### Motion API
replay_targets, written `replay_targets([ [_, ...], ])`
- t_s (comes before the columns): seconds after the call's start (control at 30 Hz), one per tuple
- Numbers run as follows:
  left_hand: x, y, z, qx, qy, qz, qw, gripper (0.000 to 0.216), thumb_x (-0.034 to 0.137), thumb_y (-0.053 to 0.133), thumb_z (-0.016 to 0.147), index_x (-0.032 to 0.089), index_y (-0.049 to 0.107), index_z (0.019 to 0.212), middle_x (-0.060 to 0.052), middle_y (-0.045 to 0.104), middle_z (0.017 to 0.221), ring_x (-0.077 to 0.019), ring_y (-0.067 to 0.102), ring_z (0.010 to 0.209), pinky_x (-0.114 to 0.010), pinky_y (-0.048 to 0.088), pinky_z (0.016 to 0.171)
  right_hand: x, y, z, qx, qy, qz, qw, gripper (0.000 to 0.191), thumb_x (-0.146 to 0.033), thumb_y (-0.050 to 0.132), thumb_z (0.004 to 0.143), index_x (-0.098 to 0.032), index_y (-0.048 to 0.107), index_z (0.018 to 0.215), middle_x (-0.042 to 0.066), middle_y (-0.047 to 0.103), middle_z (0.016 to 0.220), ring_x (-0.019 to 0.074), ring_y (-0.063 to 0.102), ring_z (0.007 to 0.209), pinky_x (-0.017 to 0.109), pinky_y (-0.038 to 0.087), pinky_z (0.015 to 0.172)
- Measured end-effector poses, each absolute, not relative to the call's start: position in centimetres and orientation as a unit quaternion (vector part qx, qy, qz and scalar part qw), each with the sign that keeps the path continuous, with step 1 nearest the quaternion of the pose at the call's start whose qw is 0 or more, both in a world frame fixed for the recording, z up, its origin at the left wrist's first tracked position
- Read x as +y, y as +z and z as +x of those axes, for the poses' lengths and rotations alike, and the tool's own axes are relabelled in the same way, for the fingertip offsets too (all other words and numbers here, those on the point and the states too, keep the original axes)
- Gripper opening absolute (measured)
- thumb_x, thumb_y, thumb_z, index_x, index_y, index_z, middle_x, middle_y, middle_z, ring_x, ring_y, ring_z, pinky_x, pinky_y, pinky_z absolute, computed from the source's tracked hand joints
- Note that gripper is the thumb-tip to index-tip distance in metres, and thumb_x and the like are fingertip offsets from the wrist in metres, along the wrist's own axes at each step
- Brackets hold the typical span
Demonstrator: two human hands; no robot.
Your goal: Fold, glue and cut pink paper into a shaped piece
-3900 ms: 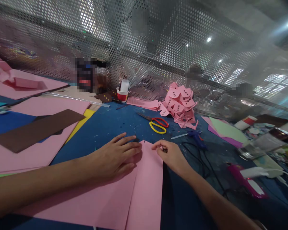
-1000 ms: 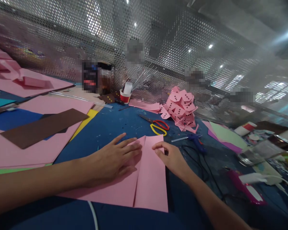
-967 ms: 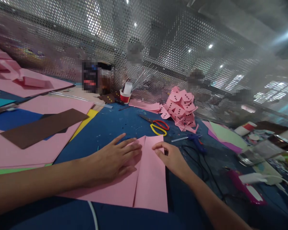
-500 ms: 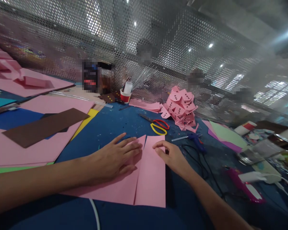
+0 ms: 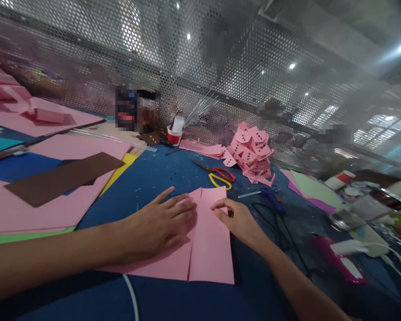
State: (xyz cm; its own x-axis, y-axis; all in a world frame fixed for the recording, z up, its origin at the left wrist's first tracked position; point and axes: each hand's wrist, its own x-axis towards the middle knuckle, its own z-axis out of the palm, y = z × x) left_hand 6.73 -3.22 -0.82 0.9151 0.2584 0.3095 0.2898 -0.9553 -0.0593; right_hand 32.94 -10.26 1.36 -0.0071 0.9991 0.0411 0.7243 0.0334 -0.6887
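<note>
A pink paper sheet (image 5: 210, 249) lies on the blue table in front of me, its right part folded over as a long flap whose edge runs down the sheet. My left hand (image 5: 167, 218) rests flat on the sheet left of that edge, fingers spread. On the flap's upper right, my right hand (image 5: 237, 220) touches the paper with curved fingertips, thumb and forefinger apart. Just beyond the sheet lie scissors (image 5: 222, 177) with red and yellow handles. The sheet's left part is partly hidden under my left hand and forearm.
Pink sheets and a brown strip (image 5: 65, 178) lie at left. Behind stand a paper cup (image 5: 174, 135) and a dotted pink paper pile (image 5: 250, 149). At right are a blue glue gun (image 5: 272, 198), its black cord, and a magenta tool (image 5: 342, 263). A perforated metal screen (image 5: 173, 58) backs the table.
The pink sheet has turned slightly, its top edge shifting left and its lower right corner right. The gap at the flap's top has narrowed. Both hands stay nearly in place.
</note>
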Motion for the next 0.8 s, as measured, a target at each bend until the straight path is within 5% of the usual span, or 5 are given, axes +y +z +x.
replay_targets([
  [0.43,-3.21,-1.03,6.61,-0.139,-0.14,-0.979,0.048,0.051,0.054,0.038,0.105,0.028,0.045,0.149,-0.003,0.051,0.154,-0.0239,0.037,0.148,-0.045,0.006,0.126,-10.47,1.51,32.84,-0.673,0.26,-0.646,0.249,0.022,-0.015,0.056,0.086,-0.023,0.075,0.094,0.0,0.076,0.089,0.0123,0.055,0.063,0.026,0.038,0.061],
  [0.8,-2.81,-0.89,6.73,-0.15,-0.148,-0.976,0.05,0.047,0.052,0.04,0.106,0.032,0.049,0.147,-0.001,0.048,0.157,-0.0261,0.035,0.149,-0.047,0.006,0.126,-10.41,1.55,33.03,-0.675,0.251,-0.642,0.263,0.021,-0.025,0.06,0.091,-0.025,0.073,0.107,0.001,0.076,0.106,0.0152,0.063,0.076,0.028,0.044,0.071],
])
